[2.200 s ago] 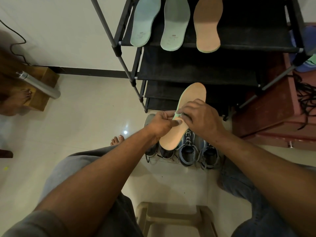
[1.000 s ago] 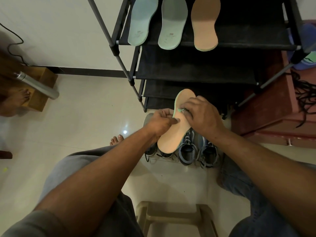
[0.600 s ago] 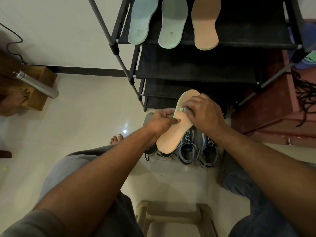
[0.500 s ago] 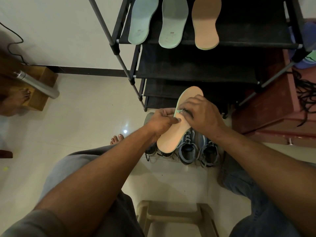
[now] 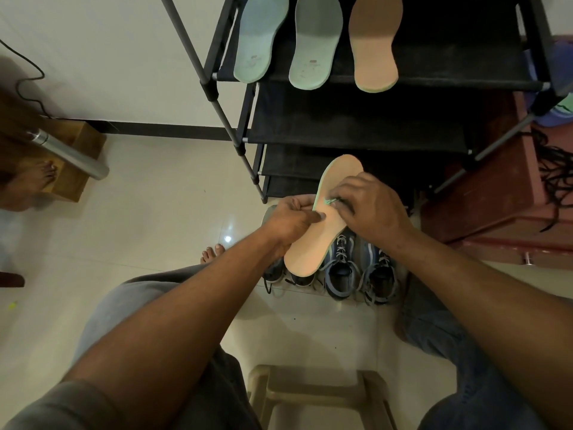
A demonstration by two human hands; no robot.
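A corner of a home, beside the shoe rack.
A black fabric shoe rack [image 5: 449, 57] stands against a plain white wall with a dark skirting [image 5: 161, 130], and loose insoles [image 5: 314, 41] lie on its top shelf. Blue sneakers [image 5: 341, 268] stand in a row on the glossy tiled floor [image 5: 155, 228], under one peach insole [image 5: 310, 248] held above them. Bare toes [image 5: 212, 252], a beige plastic stool [image 5: 310, 386] and a red-brown wooden cabinet [image 5: 496, 197] beside the rack also suggest a private house.
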